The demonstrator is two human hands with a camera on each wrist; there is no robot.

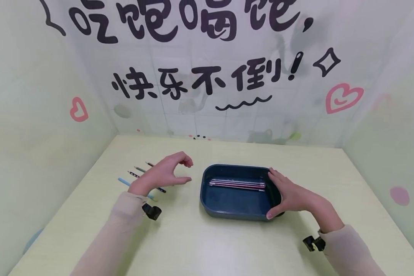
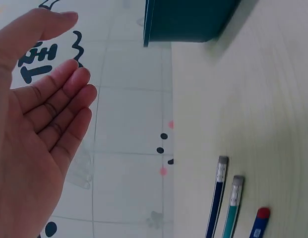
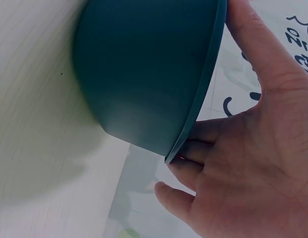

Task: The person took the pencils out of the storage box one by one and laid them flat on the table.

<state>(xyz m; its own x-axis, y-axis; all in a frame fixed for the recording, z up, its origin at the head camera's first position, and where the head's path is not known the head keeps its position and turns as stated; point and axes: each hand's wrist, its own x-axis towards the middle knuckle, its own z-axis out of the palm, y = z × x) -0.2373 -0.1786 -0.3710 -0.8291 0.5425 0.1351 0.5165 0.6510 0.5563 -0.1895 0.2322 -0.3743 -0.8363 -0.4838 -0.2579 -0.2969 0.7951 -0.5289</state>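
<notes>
A dark teal rectangular box (image 1: 234, 205) stands on the table, with several striped pencils (image 1: 238, 184) lying together inside it. My right hand (image 1: 293, 195) grips the box's right end, thumb at the front corner and fingers over the rim. Close up in the right wrist view, the box wall (image 3: 144, 74) shows and the fingers pass behind its rim. Left of the box, my left hand (image 1: 162, 172) hovers with loosely bent fingers and holds nothing. Under and beside it lie several separate pencils (image 2: 233, 203), partly hidden by the hand, and a light blue pen-like stick (image 1: 124, 181).
The pale wooden table (image 1: 207, 245) meets a printed cloth backdrop (image 1: 207, 119) at the back. Similar cloth walls (image 1: 393, 134) flank it on both sides. Small black devices (image 1: 152, 211) are strapped at both wrists.
</notes>
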